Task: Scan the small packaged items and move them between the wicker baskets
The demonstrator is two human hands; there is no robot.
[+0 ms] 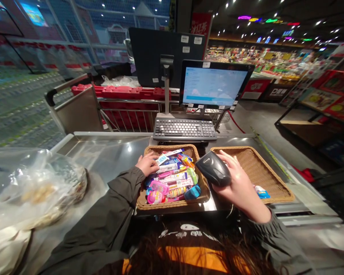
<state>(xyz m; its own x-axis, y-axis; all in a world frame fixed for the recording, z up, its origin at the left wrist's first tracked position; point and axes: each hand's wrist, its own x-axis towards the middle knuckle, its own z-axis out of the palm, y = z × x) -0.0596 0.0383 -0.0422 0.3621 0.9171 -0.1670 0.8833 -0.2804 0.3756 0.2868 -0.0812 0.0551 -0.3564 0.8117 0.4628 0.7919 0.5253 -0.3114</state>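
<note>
My right hand (239, 183) is wrapped round a black barcode scanner (213, 168), held above the gap between two wicker baskets. Under my left hand (147, 164) is the left edge of the left wicker basket (172, 206). Its fingers are stretched out and rest among the goods, near a small white-and-blue packet (162, 159). This basket is filled with colourful long thin packs (176, 178), a pink plastic item (156, 196) and a blue item (192, 192). The right wicker basket (253, 164) holds a small blue-and-white packet (262, 191), partly hidden by my right hand.
Behind the baskets stand a keyboard (185, 128) and a lit monitor (213, 86), with a larger dark screen (149, 57) seen from behind. A clear plastic bag (34, 191) with contents lies at left on the metal counter (103, 149). A metal cart (77, 109) stands beyond.
</note>
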